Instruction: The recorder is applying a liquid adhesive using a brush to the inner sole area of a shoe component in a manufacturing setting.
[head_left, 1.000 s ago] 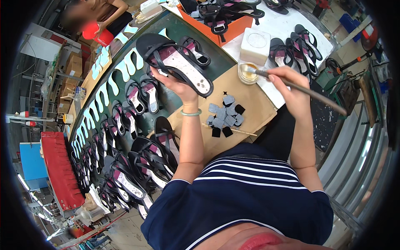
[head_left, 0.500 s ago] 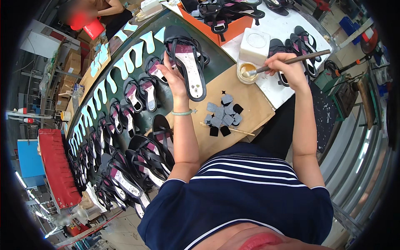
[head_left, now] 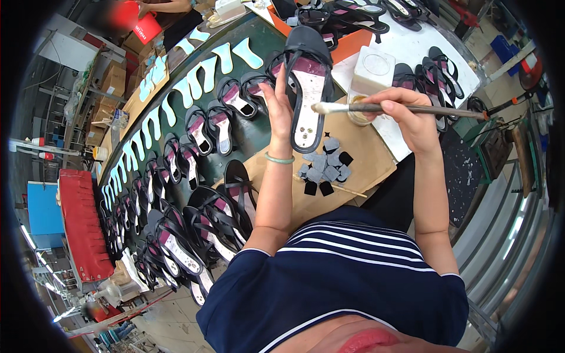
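Observation:
My left hand [head_left: 279,113] grips a black strappy sandal [head_left: 308,109] from its left side and holds it raised, its white inner sole facing me. Several screw heads dot the heel end of that sole. In my right hand [head_left: 412,117], closed round the handle, is a brush [head_left: 376,108] with pale bristles. The bristle tip reaches the sandal's sole at about mid-length. Partly hidden behind my right hand, a glue jar [head_left: 358,116] stands beside a white square container [head_left: 374,69]. Small grey and black pads [head_left: 327,166] lie in a pile below the sandal.
Rows of sandals [head_left: 203,130] and pale insole pieces [head_left: 206,76] cover the green table on the left. Brown cardboard [head_left: 379,154] lies under the pads, with a thin stick [head_left: 348,189]. An orange box [head_left: 353,50] and more sandals [head_left: 441,70] are at the far right. Another person's arm [head_left: 168,6] shows far left.
The brush has come out of the glue jar and moved left to the sandal's sole. The view has shifted slightly, and the held sandal appears farther right.

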`<state>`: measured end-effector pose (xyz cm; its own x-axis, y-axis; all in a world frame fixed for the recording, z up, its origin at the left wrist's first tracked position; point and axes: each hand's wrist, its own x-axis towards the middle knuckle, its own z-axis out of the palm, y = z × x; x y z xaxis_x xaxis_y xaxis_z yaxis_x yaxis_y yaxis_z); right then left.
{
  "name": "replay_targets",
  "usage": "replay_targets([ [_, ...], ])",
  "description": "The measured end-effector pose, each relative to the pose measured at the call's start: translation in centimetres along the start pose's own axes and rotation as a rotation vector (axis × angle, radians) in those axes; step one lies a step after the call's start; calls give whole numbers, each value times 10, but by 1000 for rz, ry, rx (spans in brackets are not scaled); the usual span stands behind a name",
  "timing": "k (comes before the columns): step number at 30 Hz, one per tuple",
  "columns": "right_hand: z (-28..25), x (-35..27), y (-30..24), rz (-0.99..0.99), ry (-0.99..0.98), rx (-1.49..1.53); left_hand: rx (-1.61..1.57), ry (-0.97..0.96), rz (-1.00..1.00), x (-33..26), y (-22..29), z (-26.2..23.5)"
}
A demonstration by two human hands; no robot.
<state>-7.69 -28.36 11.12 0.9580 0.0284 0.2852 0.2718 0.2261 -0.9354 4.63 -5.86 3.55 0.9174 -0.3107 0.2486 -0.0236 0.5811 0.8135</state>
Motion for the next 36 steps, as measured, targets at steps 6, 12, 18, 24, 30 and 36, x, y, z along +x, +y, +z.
replay_targets([
  [6, 7, 10, 6, -63, 97, -128, 22, -44, -27, -11, 13, 29],
  [12, 2, 18, 4, -61, 73, -186, 60, -78, -51, -14, 12, 29],
  [18, -4, 14, 4, -47, 15, -184, 31, -80, -56, -13, 11, 32],
  [24, 6, 4, 5, -31, 14, -212, -7, -67, -46, -11, 9, 26],
  [30, 16, -8, 8, -32, 32, -187, 13, -31, -8, -9, 14, 31],
  [36, 25, -17, 6, -28, 13, -232, -89, 24, -9, -5, 15, 33],
])
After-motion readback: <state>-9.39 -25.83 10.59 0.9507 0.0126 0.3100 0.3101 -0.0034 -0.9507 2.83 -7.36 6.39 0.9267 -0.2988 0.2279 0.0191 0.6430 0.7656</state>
